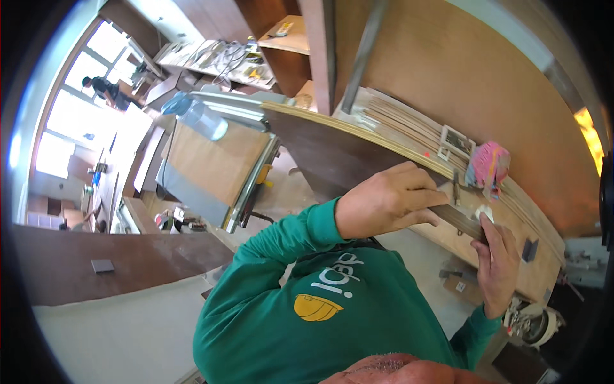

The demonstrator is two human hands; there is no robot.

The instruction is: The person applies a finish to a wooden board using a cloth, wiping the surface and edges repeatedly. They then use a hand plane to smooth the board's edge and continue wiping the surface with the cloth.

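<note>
The person's left hand [393, 200] is partly closed, its fingers bent and lying close together while the thumb reaches out beneath them; between these fingertips and thumb it has one end of a narrow brown strip [460, 219]; the right hand [501, 262] is half curled at the strip's other end, the index finger laid along it and the thumb bent in toward it from below, in what looks like a light pinch; the exact contact under the right fingertips is too small to tell.

The strip is thus between the two hands, slanting down to the right in view, above a pale wooden workbench [536, 274]; whether it also touches the bench cannot be told.

The left arm, in a green sleeve [275, 233], has its elbow out to the side and its forearm running up and across in front of the chest, the back of the hand turned upward; the right forearm rises from the lower right, with the hand upright and its fingers pointing up toward the strip.

Just beyond the left hand is a large dark brown panel [345, 150] with a pale edge; a pink cloth [489, 166] lies farther back on the bench, near thin wooden slats [409, 125]; a small dark block [529, 250] sits just beside the right hand.
</note>
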